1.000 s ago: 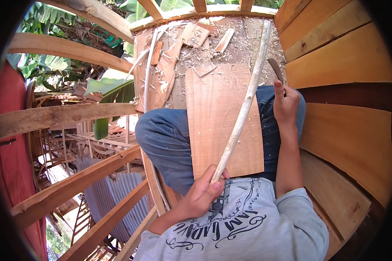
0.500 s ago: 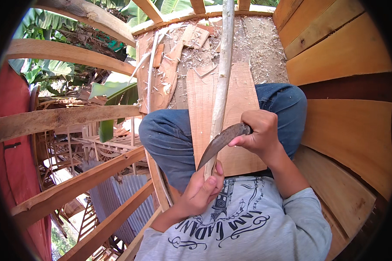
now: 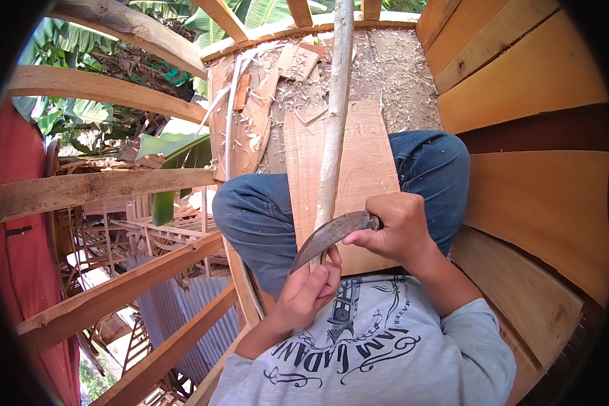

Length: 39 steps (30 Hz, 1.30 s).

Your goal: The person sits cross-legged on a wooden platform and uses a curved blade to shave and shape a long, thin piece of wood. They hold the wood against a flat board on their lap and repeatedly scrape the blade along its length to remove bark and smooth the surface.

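Observation:
A long, pale peeled stick [image 3: 335, 111] runs from the top of the view down over my lap. My left hand [image 3: 308, 289] is closed round its near end, close to my shirt. In my right hand [image 3: 399, 229] is the handle of a knife with a curved, dark, worn blade [image 3: 333, 233]. The blade lies slantwise across the stick, just above my left fingers, its tip pointing down and left. Beneath the stick a flat wooden board [image 3: 369, 159] rests over my legs, between my knees. My right fist hides most of the handle.
Wood shavings [image 3: 402, 81] and thin offcuts [image 3: 257, 118] litter the plank floor ahead. Upright boards [image 3: 541, 196] form a wall close on my right. On the left, spaced wooden rails [image 3: 115, 188] edge the platform, with corrugated sheets [image 3: 189, 318] and timber below.
The knife has slid down along the stick toward my left hand, and my right hand has come nearer my body. The stick has shifted slightly left and down.

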Each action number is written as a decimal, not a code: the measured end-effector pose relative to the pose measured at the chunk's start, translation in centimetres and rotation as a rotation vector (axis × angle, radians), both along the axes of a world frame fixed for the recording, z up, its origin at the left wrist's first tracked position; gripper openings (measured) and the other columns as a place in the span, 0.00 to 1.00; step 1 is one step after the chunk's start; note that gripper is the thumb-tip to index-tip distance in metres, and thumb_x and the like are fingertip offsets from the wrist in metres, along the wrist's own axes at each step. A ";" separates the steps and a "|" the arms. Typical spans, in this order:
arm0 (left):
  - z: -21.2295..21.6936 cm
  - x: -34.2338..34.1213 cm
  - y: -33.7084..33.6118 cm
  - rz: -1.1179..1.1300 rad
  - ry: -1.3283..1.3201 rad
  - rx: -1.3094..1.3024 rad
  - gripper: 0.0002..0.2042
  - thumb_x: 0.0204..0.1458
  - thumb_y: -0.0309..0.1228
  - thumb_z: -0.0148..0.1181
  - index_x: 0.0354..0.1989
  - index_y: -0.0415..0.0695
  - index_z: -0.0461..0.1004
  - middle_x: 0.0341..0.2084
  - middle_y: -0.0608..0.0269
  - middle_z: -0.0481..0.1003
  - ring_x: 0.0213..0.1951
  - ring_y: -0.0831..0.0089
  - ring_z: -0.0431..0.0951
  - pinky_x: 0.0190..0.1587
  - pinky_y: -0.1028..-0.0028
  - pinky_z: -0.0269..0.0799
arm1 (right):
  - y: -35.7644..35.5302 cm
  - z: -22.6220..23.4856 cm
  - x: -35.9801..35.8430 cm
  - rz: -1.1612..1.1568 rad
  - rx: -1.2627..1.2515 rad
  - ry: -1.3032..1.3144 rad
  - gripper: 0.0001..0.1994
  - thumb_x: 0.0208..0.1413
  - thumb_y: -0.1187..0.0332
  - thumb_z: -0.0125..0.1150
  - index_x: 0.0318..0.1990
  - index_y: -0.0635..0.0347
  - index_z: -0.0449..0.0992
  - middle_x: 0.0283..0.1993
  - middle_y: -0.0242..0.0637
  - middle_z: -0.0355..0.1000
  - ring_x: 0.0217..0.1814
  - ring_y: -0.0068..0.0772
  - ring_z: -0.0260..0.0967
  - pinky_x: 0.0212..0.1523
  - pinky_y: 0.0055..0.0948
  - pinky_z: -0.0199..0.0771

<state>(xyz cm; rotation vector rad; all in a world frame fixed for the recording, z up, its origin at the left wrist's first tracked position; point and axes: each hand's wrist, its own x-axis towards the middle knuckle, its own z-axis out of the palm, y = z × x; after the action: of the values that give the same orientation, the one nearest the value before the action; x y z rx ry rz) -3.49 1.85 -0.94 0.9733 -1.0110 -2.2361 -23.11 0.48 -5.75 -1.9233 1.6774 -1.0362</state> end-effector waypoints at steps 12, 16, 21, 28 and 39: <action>-0.1 -0.5 0.9 -0.011 -0.096 -0.131 0.18 0.62 0.44 0.41 0.45 0.39 0.55 0.13 0.71 0.54 0.13 0.85 0.50 0.15 0.83 0.45 | -3.2 -1.6 -1.9 -0.164 -0.207 0.109 0.38 0.24 0.26 0.61 0.09 0.56 0.58 0.08 0.32 0.53 0.09 0.34 0.57 0.13 0.27 0.56; -0.2 -0.4 0.9 -0.032 -0.089 -0.052 0.18 0.62 0.43 0.40 0.46 0.39 0.55 0.13 0.71 0.54 0.13 0.85 0.50 0.15 0.83 0.45 | -3.4 -2.3 -2.3 -0.244 -0.127 0.100 0.38 0.24 0.26 0.60 0.10 0.56 0.59 0.08 0.33 0.54 0.09 0.34 0.58 0.13 0.27 0.57; -0.6 -0.1 0.9 -0.027 -0.079 -0.050 0.19 0.62 0.44 0.40 0.46 0.38 0.55 0.13 0.71 0.54 0.13 0.85 0.50 0.15 0.83 0.45 | -3.5 -2.1 -2.2 -0.228 -0.130 0.102 0.38 0.32 0.28 0.59 0.11 0.61 0.61 0.08 0.35 0.54 0.10 0.33 0.56 0.15 0.28 0.57; -0.4 0.8 1.3 -0.066 -0.030 -0.052 0.16 0.63 0.40 0.39 0.45 0.38 0.55 0.16 0.71 0.57 0.16 0.86 0.52 0.18 0.83 0.48 | -5.3 -3.8 -8.3 -0.575 -0.057 -0.203 0.36 0.49 0.35 0.54 0.15 0.67 0.63 0.10 0.35 0.51 0.15 0.23 0.49 0.17 0.31 0.53; -0.1 0.5 0.7 0.053 0.022 -0.028 0.15 0.63 0.39 0.39 0.47 0.39 0.55 0.17 0.69 0.56 0.16 0.84 0.52 0.19 0.83 0.48 | -1.7 -0.8 1.0 -0.038 -0.083 0.026 0.37 0.26 0.28 0.63 0.08 0.56 0.58 0.08 0.33 0.56 0.09 0.34 0.60 0.13 0.28 0.59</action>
<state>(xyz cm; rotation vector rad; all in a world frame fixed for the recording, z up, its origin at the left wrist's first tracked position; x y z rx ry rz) -2.96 2.55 -1.01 0.9504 -0.9920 -2.1792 -22.16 -1.26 -6.59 -1.9717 1.7164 -1.1163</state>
